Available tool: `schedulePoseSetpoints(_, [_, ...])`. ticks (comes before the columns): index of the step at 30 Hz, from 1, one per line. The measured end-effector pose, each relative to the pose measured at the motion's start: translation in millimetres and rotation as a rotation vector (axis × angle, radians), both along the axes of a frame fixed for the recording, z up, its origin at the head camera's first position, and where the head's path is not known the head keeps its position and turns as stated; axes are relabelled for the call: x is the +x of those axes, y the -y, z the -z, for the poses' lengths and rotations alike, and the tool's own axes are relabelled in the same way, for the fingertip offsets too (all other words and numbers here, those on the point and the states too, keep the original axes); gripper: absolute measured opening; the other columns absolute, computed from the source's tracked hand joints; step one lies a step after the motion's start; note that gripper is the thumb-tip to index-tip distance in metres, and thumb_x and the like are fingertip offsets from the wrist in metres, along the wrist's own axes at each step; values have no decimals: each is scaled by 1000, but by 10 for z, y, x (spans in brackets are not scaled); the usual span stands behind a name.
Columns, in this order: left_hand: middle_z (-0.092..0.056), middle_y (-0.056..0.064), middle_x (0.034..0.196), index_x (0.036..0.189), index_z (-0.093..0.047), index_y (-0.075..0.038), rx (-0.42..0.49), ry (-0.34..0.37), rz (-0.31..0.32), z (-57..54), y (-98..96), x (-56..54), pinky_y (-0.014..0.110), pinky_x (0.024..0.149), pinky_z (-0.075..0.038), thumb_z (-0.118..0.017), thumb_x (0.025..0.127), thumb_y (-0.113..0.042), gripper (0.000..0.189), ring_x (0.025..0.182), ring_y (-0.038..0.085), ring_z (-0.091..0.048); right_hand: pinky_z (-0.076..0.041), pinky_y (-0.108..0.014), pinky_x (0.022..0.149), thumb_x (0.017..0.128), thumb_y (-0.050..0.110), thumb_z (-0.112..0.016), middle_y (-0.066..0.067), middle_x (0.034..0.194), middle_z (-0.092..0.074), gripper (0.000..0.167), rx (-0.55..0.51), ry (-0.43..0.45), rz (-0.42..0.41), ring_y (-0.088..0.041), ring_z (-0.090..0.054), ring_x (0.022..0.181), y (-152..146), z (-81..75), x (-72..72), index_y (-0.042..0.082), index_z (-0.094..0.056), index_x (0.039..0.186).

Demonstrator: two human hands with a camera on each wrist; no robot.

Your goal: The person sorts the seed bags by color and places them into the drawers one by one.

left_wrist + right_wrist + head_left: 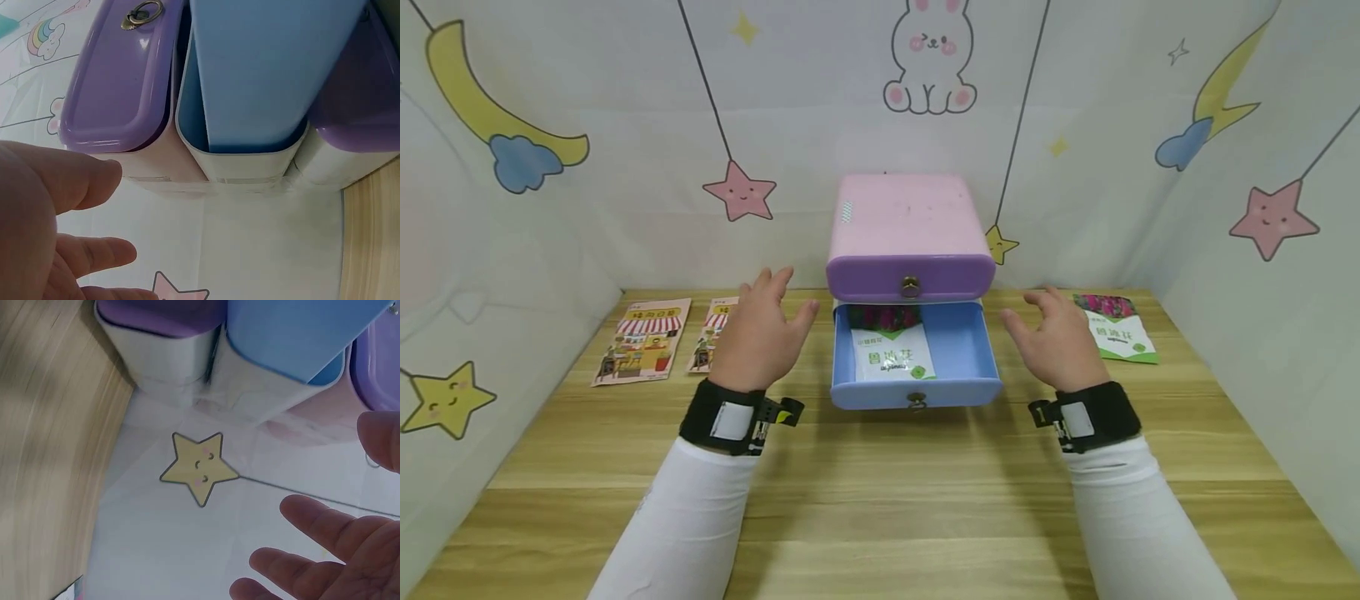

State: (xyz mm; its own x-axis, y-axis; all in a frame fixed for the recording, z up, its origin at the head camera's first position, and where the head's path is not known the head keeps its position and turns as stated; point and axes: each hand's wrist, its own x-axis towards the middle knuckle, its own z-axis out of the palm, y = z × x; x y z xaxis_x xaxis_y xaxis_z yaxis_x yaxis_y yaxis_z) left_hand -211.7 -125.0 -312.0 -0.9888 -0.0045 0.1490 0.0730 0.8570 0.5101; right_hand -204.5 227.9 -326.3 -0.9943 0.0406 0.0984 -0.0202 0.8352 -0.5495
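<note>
Two empty hands (756,337) (1060,342), spread wide, flank the extended blue drawer (880,395); even pressure should slide it best.

The person's left hand (760,337) and right hand (1062,343) are bare. White, close-fitting sleeves (681,517) reach black wristbands (701,412), each bearing a pale rectangular patch (732,421) and a small dark bracket (795,412) towards the inner side; the left bracket has a yellow mark (784,416).

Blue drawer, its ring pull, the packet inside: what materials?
Blue drawer: likely molded plastic, smooth satin; thin walls, rounded corners, soft sheen.
Ring pull: probably metal, aged-brass look; dark, brownish-gold tone.
Packet: plastic film or coated paper, can't tell which; glossy, small glints.
</note>
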Motion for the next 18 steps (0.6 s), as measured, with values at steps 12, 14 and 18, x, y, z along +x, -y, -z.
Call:
schedulePoseSetpoints(12, [-21,22,158,153,-27,-18,-52,-6,-15,92,11,-58,71,110,-17,-44,95,-55,70,143,52,-15,-31,-63,108,97,56,-38,-31,146,-37,78,98,102,79,-50,-31,135,-436,214,-183,-6,-38,142])
schedulePoseSetpoints(14, [-21,22,158,153,-26,-18,-56,1,-16,93,13,-59,71,110,-17,-44,95,-55,71,143,52,-14,-31,-63,107,97,58,-37,-32,145,-38,80,116,122,86,-51,-33,133,-519,236,-225,-7,-37,143])
schedulePoseSetpoints(18, [-19,22,158,153,-25,-18,-60,12,-18,92,19,-66,73,109,-16,-43,96,-55,71,144,52,-13,-36,-63,102,97,58,-32,-34,143,-40,80,150,155,94,-54,-39,127,-696,254,-296,-6,-36,144])
